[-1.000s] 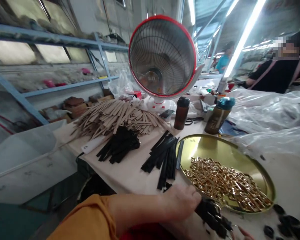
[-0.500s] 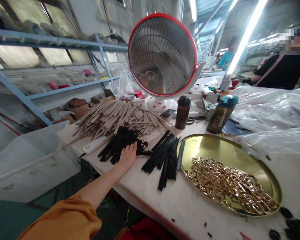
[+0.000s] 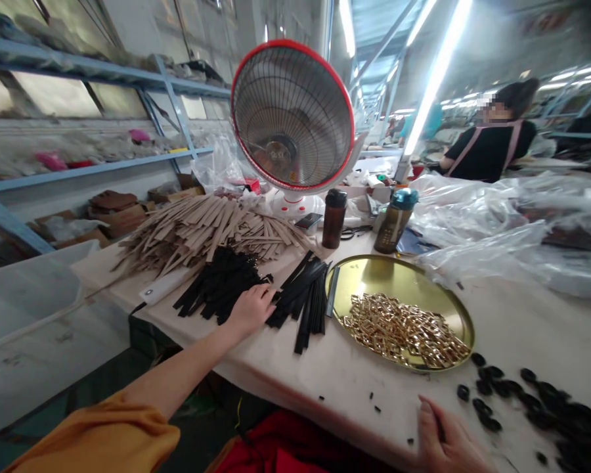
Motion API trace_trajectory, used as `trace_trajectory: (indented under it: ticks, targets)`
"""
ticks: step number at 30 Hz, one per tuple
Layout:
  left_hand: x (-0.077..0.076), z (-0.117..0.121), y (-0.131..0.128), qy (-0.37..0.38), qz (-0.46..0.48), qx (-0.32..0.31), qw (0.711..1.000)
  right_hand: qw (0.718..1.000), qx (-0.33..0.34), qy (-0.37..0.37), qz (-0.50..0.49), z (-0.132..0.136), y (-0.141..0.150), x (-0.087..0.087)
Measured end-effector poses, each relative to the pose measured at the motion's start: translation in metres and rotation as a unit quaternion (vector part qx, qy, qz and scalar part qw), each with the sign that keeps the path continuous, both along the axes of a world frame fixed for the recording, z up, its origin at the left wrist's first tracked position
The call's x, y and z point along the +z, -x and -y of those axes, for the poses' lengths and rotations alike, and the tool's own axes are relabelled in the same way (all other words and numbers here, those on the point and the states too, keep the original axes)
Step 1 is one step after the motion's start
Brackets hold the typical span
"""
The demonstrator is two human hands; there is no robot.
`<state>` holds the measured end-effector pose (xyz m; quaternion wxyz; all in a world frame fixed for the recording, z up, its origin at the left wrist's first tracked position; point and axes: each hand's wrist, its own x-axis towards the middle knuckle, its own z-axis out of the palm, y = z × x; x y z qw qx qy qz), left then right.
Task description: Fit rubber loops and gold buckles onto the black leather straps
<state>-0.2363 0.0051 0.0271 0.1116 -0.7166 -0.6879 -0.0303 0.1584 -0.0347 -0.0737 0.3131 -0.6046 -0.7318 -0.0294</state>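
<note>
My left hand (image 3: 253, 309) reaches over the table, its fingers closed round the end of a black strip. To its left lies a dense pile of black strips (image 3: 221, 282), with small gold glints at its right end. At its fingertips begins a looser fan of flat black strips (image 3: 303, 295). My right hand (image 3: 446, 437) is low at the table's front edge, partly cut off by the frame; thumb and forefinger come together, and whatever may be between them is too small to see. Gold metal buckles (image 3: 404, 328) lie heaped in a round gold tray (image 3: 374, 266).
Coiled black pieces (image 3: 536, 401) lie at the right. Beige strips (image 3: 197, 226) form a big heap behind, near a red-rimmed heater (image 3: 293, 112) and two bottles (image 3: 333, 220). Clear plastic sheeting (image 3: 473, 203) covers the back right; a co-worker (image 3: 492, 144) stands beyond.
My left hand has moved right, from the dense black pile towards the fan of strips. My right hand has come further into view. The camera view has turned right.
</note>
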Motion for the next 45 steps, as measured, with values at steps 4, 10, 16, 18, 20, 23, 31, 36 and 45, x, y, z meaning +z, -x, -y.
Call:
trace_trajectory:
  ticks: [4, 10, 16, 18, 20, 23, 31, 36, 45]
  targets:
    - [0.003, -0.043, -0.034, 0.004, 0.031, -0.021, 0.999, 1.000, -0.014, -0.022, -0.004, 0.003, 0.008, 0.004]
    - [-0.001, -0.093, -0.063, 0.050, 0.041, -0.005, 0.998, 0.999, -0.031, 0.003, -0.038, 0.003, 0.016, 0.012]
    - [-0.005, -0.087, -0.065, 0.076, 0.039, 0.001, 0.996, 0.998, -0.035, 0.018, -0.055, 0.003, 0.017, 0.014]
    - [-0.005, -0.083, -0.060, 0.075, 0.042, 0.006, 0.996, 0.997, -0.034, 0.020, -0.060, 0.003, 0.017, 0.014]
    - [-0.004, -0.081, -0.056, 0.072, 0.047, 0.012, 0.996, 0.997, -0.034, 0.022, -0.061, 0.004, 0.017, 0.015]
    - [-0.003, -0.080, -0.053, 0.066, 0.059, 0.015, 0.996, 0.997, -0.038, 0.025, -0.056, 0.004, 0.017, 0.017]
    - [0.021, -0.065, -0.083, 0.045, 0.317, -0.024, 0.947, 0.997, -0.038, 0.036, -0.063, 0.003, 0.019, 0.019]
    - [0.011, -0.017, -0.140, 0.287, 0.539, -0.071, 0.788, 0.992, -0.045, 0.062, -0.104, 0.004, 0.016, 0.016]
    - [-0.006, 0.028, -0.190, 0.531, 0.656, -0.051, 0.534, 0.843, -0.046, 0.198, -0.498, 0.001, 0.029, 0.063]
